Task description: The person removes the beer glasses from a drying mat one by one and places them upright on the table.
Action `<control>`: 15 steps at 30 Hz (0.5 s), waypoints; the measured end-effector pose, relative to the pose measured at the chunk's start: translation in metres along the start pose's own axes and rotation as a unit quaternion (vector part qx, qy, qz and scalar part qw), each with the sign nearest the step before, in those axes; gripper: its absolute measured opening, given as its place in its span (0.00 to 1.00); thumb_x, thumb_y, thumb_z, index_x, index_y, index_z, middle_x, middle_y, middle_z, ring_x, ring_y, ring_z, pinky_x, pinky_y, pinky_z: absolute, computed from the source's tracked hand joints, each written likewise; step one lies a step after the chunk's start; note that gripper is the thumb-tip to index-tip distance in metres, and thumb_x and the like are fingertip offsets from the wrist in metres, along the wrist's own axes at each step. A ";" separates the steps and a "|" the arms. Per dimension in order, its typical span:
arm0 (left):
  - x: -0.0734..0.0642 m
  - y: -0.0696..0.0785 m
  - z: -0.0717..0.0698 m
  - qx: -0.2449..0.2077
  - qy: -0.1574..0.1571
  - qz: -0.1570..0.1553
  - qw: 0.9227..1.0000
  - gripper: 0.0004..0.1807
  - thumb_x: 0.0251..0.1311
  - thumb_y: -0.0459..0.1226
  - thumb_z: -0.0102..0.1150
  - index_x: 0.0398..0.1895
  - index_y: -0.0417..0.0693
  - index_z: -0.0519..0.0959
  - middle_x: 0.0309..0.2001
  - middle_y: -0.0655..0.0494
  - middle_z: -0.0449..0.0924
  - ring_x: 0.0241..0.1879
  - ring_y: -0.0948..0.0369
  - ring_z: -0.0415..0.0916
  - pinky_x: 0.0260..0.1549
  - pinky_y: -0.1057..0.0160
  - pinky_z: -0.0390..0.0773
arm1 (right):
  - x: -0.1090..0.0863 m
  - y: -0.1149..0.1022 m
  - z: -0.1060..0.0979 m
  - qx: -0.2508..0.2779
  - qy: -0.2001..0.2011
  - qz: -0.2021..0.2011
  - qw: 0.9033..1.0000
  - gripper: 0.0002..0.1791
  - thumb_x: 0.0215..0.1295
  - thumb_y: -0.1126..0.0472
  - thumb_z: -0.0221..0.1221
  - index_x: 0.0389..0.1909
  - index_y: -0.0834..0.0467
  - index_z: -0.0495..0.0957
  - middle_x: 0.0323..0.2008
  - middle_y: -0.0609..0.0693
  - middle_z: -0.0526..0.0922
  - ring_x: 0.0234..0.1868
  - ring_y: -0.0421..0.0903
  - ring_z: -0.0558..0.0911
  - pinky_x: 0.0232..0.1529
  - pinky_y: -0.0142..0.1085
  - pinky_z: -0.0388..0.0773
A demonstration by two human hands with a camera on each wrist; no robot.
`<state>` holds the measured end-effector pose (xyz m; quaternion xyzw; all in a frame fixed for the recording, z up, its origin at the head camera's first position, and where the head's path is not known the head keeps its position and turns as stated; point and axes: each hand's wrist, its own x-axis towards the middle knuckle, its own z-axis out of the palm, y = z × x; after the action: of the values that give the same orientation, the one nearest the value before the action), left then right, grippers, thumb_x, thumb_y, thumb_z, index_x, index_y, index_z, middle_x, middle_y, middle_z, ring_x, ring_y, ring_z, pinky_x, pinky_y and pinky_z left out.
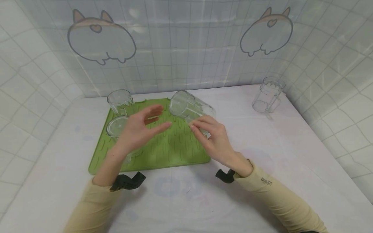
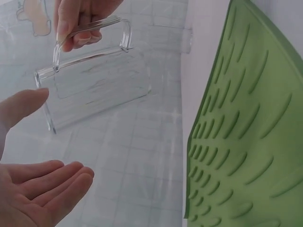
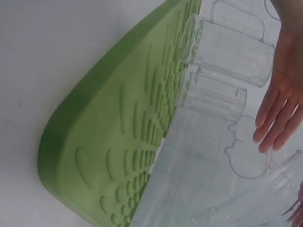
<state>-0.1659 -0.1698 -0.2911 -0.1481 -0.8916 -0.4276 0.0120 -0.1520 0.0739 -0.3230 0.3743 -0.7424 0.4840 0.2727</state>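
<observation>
My right hand (image 1: 214,139) pinches the handle of a clear glass mug (image 1: 186,105), which is tilted nearly onto its side above the green ridged mat (image 1: 172,149). In the left wrist view this mug (image 2: 99,90) hangs in the air with its handle uppermost. One round end of it points towards my left hand (image 1: 138,129), whose thumb and fingers are spread apart with nothing between them. Two more clear glass mugs stand on the mat's left side: a rear one (image 1: 119,100) and a front one (image 1: 115,126), partly hidden behind my left hand.
Another clear mug (image 1: 266,95) stands alone at the back right of the white-covered table (image 1: 186,200). Behind rises a wall sheet (image 1: 186,48) with a grid and cartoon animal outlines, and tiled sheets flank both sides.
</observation>
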 end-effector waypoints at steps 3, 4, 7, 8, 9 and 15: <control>0.000 0.000 0.002 -0.009 -0.007 0.004 1.000 0.41 0.50 0.61 0.62 0.65 0.55 0.65 0.60 0.57 0.71 0.58 0.56 0.72 0.57 0.58 0.75 | 0.000 -0.001 0.002 0.002 -0.006 -0.009 1.000 0.06 0.60 0.71 0.59 0.36 0.64 0.83 0.33 0.52 0.82 0.35 0.44 0.77 0.35 0.33 0.77; 0.001 0.000 0.003 -0.012 -0.009 0.004 1.000 0.40 0.50 0.61 0.62 0.65 0.56 0.65 0.60 0.57 0.72 0.58 0.57 0.72 0.57 0.58 0.75 | -0.001 -0.001 0.002 0.002 -0.008 -0.012 1.000 0.06 0.60 0.71 0.59 0.36 0.64 0.83 0.33 0.52 0.82 0.36 0.44 0.77 0.35 0.33 0.77; 0.000 0.000 0.004 -0.022 -0.016 0.005 1.000 0.40 0.50 0.60 0.62 0.66 0.56 0.65 0.60 0.57 0.72 0.58 0.56 0.72 0.57 0.57 0.75 | -0.001 0.000 0.004 0.000 -0.014 -0.020 1.000 0.06 0.60 0.71 0.59 0.35 0.64 0.83 0.33 0.52 0.82 0.37 0.45 0.77 0.36 0.33 0.77; 0.000 0.000 0.005 -0.024 -0.018 0.005 1.000 0.41 0.50 0.60 0.62 0.66 0.56 0.65 0.60 0.57 0.72 0.58 0.57 0.72 0.57 0.57 0.75 | -0.001 0.000 0.005 -0.001 -0.017 -0.021 1.000 0.06 0.60 0.71 0.59 0.35 0.64 0.83 0.33 0.52 0.82 0.37 0.45 0.77 0.37 0.33 0.77; 0.000 0.000 0.005 -0.028 -0.019 0.006 0.999 0.40 0.50 0.60 0.63 0.66 0.56 0.65 0.59 0.57 0.72 0.58 0.57 0.72 0.56 0.58 0.75 | -0.002 0.000 0.005 -0.003 -0.020 -0.023 1.000 0.06 0.60 0.71 0.59 0.36 0.64 0.83 0.33 0.52 0.82 0.37 0.45 0.77 0.38 0.33 0.77; 0.000 0.000 0.008 -0.036 -0.015 0.017 0.999 0.40 0.50 0.59 0.64 0.65 0.56 0.65 0.57 0.58 0.74 0.56 0.58 0.73 0.55 0.60 0.76 | -0.003 -0.001 0.008 -0.017 -0.030 -0.033 0.999 0.06 0.60 0.69 0.59 0.36 0.64 0.83 0.34 0.51 0.82 0.38 0.45 0.77 0.37 0.31 0.76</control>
<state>-0.1650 -0.1635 -0.2962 -0.1699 -0.8729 -0.4573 0.0007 -0.1500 0.0666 -0.3275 0.4079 -0.7459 0.4506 0.2724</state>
